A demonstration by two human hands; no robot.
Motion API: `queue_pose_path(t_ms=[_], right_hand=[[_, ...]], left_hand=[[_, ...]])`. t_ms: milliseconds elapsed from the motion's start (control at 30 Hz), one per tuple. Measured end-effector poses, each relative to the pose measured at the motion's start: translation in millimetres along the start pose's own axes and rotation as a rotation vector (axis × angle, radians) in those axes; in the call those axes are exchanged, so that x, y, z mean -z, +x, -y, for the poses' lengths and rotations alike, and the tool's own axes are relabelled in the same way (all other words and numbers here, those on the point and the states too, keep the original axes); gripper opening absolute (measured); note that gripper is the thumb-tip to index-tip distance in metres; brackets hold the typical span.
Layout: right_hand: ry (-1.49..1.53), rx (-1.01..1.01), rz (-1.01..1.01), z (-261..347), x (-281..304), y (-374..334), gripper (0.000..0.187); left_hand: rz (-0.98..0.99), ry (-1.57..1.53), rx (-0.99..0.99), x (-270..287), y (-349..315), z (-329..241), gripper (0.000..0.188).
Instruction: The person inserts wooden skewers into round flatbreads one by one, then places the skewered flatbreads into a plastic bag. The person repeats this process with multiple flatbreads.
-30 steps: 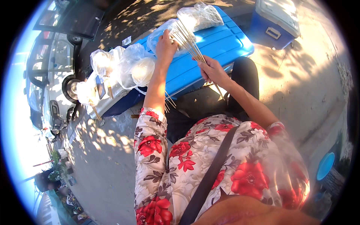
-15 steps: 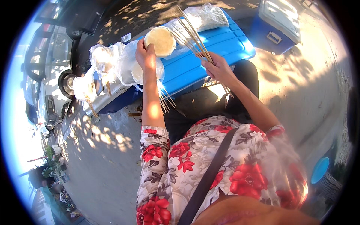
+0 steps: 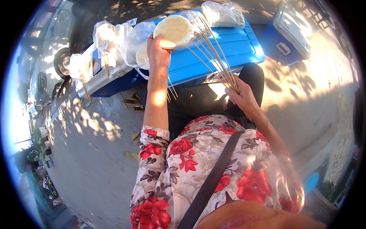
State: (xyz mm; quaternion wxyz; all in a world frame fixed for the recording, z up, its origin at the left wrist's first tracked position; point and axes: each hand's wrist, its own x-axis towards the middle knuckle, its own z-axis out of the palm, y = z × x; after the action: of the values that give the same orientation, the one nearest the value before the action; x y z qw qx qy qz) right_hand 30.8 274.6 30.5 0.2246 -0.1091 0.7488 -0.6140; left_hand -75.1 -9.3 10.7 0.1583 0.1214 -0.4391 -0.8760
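Note:
My left hand [image 3: 159, 55] grips the near-left edge of a round, flat, pale wafer [image 3: 173, 31], thumb on top; whether it is one or a stack I cannot tell. It is held over the far left part of a blue lid [image 3: 206, 63]. In my right hand [image 3: 242, 94], closed around its lower part, is a fanned bundle of thin wooden skewers [image 3: 218, 57]. Their tips point up and away, some close to the wafer's right edge. A clear plastic bag [image 3: 138, 44] with pale round pieces inside lies left of my left hand. Several stick ends show below my left wrist.
Another clear bag [image 3: 224, 15] sits on the lid's far side. To the left, wrapped bundles on sticks [image 3: 106, 34] stand on a white-topped cooler [image 3: 114, 74]. A blue and white cooler [image 3: 289, 36] stands at the right. A parked vehicle's wheel [image 3: 62, 63] is far left.
My right hand has drawn back toward my body with the skewers, away from the wafer. My left hand still holds the wafer, a little farther right in view. The view has shifted slightly.

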Motion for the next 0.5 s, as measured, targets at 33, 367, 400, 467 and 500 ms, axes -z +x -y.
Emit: queue_pose_path(t_ms=[33, 367, 400, 467, 500], right_hand=[[-0.018, -0.019, 0.010, 1.0, 0.6, -1.0, 0.033], [-0.132, 0.072, -0.015, -0.9, -0.9, 6.7, 0.033], [-0.147, 0.114, -0.032, -7.3, -2.2, 10.1, 0.033], [-0.160, 0.163, -0.057, -9.4, -3.1, 14.8, 0.032], [-0.159, 0.170, -0.064, -7.6, -3.9, 16.6, 0.032]], left_hand=[[0.014, 0.015, -0.008, -1.2, -1.3, -0.5, 0.041], [0.037, 0.183, -0.022, -17.4, -26.9, 0.7, 0.045], [0.032, 0.187, -0.009, -20.0, -31.7, 3.3, 0.046], [0.121, 0.147, -0.023, -27.3, -45.8, 5.8, 0.043], [0.166, 0.127, -0.030, -31.0, -51.3, 8.0, 0.041]])
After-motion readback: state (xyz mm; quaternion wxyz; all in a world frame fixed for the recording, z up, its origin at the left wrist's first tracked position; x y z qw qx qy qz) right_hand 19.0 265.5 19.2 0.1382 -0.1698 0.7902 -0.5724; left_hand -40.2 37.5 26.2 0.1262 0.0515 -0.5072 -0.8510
